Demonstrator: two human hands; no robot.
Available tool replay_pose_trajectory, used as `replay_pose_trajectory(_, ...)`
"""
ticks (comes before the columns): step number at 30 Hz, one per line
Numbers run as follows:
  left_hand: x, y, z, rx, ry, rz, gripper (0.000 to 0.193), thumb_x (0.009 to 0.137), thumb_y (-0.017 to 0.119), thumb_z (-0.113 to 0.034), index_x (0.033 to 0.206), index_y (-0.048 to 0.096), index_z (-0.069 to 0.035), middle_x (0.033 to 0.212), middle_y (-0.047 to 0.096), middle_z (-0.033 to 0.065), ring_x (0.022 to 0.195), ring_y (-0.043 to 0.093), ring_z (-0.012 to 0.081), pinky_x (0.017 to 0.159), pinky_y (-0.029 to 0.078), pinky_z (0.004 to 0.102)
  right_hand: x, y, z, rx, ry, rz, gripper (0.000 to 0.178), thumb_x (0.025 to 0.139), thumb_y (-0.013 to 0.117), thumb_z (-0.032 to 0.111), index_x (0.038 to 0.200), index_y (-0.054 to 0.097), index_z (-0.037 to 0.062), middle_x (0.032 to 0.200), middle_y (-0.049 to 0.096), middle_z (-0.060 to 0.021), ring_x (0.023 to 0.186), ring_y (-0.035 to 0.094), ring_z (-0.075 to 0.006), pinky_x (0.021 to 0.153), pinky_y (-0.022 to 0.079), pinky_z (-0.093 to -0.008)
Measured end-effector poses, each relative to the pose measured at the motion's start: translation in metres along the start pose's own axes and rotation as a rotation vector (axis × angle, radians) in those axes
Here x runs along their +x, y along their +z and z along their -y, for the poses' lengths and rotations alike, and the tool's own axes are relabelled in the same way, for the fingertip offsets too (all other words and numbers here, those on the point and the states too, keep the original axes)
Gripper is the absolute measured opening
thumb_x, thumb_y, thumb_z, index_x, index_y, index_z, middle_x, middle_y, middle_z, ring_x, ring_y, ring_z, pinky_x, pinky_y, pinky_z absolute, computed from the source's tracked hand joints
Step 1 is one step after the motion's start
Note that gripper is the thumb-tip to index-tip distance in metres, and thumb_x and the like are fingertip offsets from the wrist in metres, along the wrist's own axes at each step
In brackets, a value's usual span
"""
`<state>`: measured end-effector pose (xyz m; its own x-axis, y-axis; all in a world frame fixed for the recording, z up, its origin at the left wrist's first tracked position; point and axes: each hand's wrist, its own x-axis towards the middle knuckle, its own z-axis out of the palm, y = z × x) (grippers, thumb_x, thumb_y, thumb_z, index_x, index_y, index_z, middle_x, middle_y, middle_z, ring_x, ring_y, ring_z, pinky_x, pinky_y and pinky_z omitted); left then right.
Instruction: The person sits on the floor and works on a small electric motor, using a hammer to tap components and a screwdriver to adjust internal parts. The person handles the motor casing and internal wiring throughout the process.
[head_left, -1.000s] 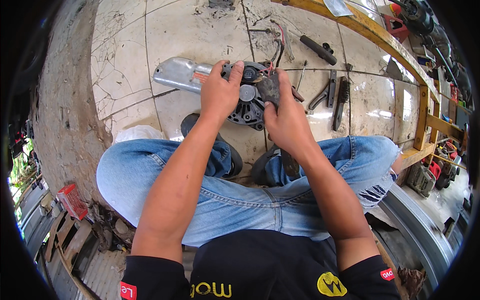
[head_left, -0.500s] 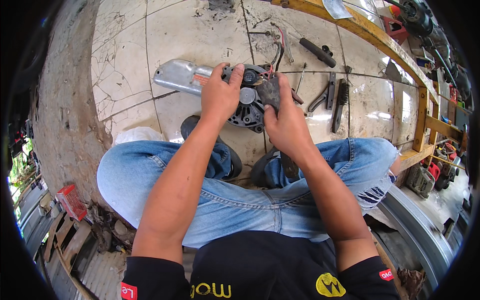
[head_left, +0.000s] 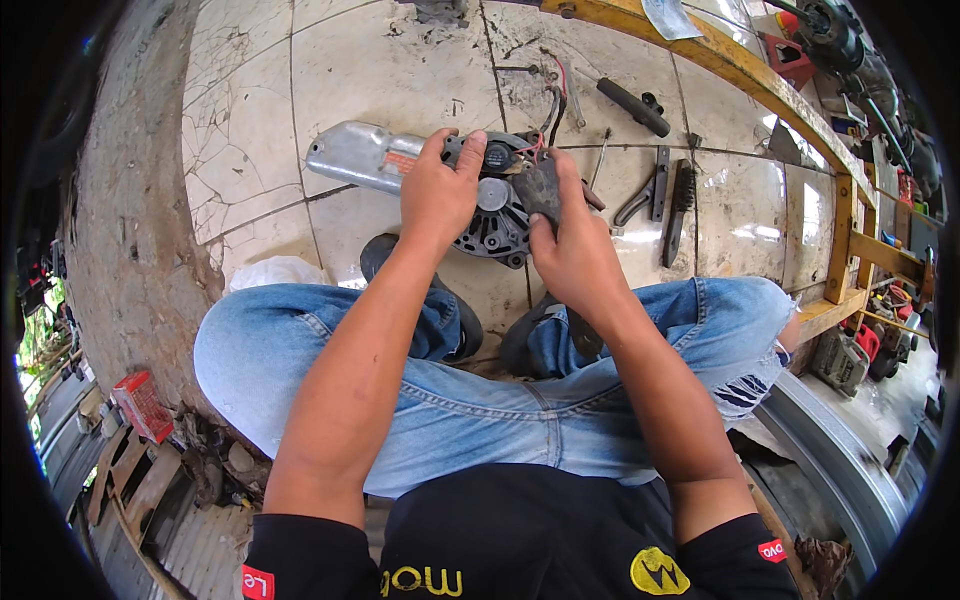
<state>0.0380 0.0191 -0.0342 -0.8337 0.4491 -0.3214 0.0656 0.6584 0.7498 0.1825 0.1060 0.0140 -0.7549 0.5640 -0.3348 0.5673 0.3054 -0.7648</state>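
A round, slotted metal machine part [head_left: 492, 225], which looks like an alternator, sits on the tiles in front of my feet. Red and dark wires [head_left: 548, 105] run out from its far side. My left hand [head_left: 440, 190] grips its left edge, thumb laid on top near a black round cap [head_left: 497, 158]. Between the thumb and fingers of my right hand [head_left: 570, 235] is a dark grey flat piece [head_left: 537, 190], pressed against the part's right side. A long silver metal housing [head_left: 360, 155] with a reddish label extends left from behind my left hand.
To the right lie a wire brush [head_left: 680, 205], a plier-like tool [head_left: 650, 192], a thin screwdriver-like rod [head_left: 602, 155] and a dark cylindrical handle [head_left: 633, 106]. A yellow metal frame [head_left: 740, 70] borders the right side. A red box [head_left: 143, 405] stands at the left.
Both hands keep their hold and have hardly moved. The silver housing and the round part have shifted very slightly; nothing was let go.
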Motion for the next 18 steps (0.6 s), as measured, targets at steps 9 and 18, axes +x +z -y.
replay_pose_trajectory(9,0.0008,-0.0031,-0.0037,-0.021,-0.061,0.058,0.069,0.093,0.055,-0.061,0.130,0.058,-0.003,0.120,0.064,0.0283,0.118,0.059,0.0398,0.099,0.045,0.0395,-0.0023,-0.0056,0.0010,-0.014,0.021,0.031,0.072,0.087,0.053,0.005,0.150,0.018,0.0086,0.081,0.063,-0.0362,0.078,0.062,-0.0540,0.070,0.045,-0.0577)
replay_pose_trajectory(18,-0.0001,-0.0007,-0.0012,-0.006,-0.013,0.009,0.069,0.093,0.057,-0.058,0.129,0.058,0.000,0.108,0.067,0.0290,0.105,0.064,0.0412,0.091,0.049,0.0427,-0.0008,-0.0084,0.0029,0.004,0.049,0.022,0.072,0.088,0.053,0.006,0.151,0.019,0.0090,0.089,0.064,-0.0358,0.084,0.062,-0.0535,0.075,0.046,-0.0568)
